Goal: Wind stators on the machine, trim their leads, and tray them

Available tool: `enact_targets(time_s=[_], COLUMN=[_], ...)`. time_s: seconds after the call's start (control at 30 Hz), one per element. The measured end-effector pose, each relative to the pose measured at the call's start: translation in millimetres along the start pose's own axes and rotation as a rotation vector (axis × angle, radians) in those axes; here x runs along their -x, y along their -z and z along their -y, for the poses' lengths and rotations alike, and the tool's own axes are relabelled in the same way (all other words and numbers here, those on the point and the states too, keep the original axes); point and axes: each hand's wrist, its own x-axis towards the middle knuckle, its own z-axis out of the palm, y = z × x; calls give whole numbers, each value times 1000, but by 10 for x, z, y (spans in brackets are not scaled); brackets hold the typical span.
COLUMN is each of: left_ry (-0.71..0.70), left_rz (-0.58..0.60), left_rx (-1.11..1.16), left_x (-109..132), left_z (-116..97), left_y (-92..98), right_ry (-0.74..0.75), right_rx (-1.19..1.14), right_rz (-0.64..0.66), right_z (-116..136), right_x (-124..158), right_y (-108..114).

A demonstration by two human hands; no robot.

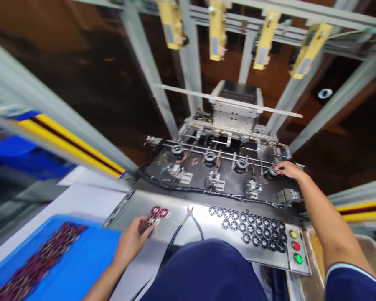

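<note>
My left hand (132, 241) is at the left of the steel tray (130, 209), fingers closed round small round parts (152, 220) that look like motor stators, coppery with pale centres. Two red-rimmed round parts (160, 211) lie just beyond its fingertips. My right hand (288, 169) reaches to the rightmost round fixture (272, 172) on the dark machine plate. Its fingers are pinched together at the fixture's top; what they grip is hidden. Similar fixtures with grey rings (210, 156) stand in a row to its left.
Side cutters (189, 212) lie on the tray. Several rows of dark round parts with star-shaped centres (250, 229) are beside yellow, red and green buttons (296, 246). A blue bin (95, 255) with red-dark parts stands left. Yellow sensor bars (72, 144) and metal posts flank the machine.
</note>
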Motion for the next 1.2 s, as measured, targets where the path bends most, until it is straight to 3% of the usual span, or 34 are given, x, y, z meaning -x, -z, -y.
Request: enact_targets(time_s=[0.1,0.2,0.27,0.4,0.47,0.53,0.6,0.67,0.87,0.97,1.03,1.2], left_ry=[68,100,105,84,54,16,-25,-66,-178,-232,-255,-233], left_rz=[-54,-126,-169,-238,-258,-266,-263,-254,-232,-212,-206,-192], left_rx=[40,58,64,71,80,98,129,168,262,283,286,276], left_x=[68,162,237,416,516,620,716,788,782,688,627,603], left_z=[52,129,175,209,185,134,60,-28,-312,-444,-512,-561], left_y=[-45,-86,-106,-103,-90,-90,-110,-151,-266,-246,-194,-10], right_ry=[163,410,597,922,956,947,925,903,660,553,522,535], right_rx=[-21,-122,-181,-159,-92,-35,6,28,83,108,114,89], right_rz=[-116,-233,-181,83,155,182,184,175,86,61,67,120], right_z=[439,1266,1994,3377,3829,4067,4090,3913,2717,2326,2269,2439], right_x=[37,139,292,538,540,510,505,550,834,929,972,1016], right_y=[195,-16,-468,-1749,-2277,-2594,-2696,-2628,-2130,-2111,-2184,-2227])
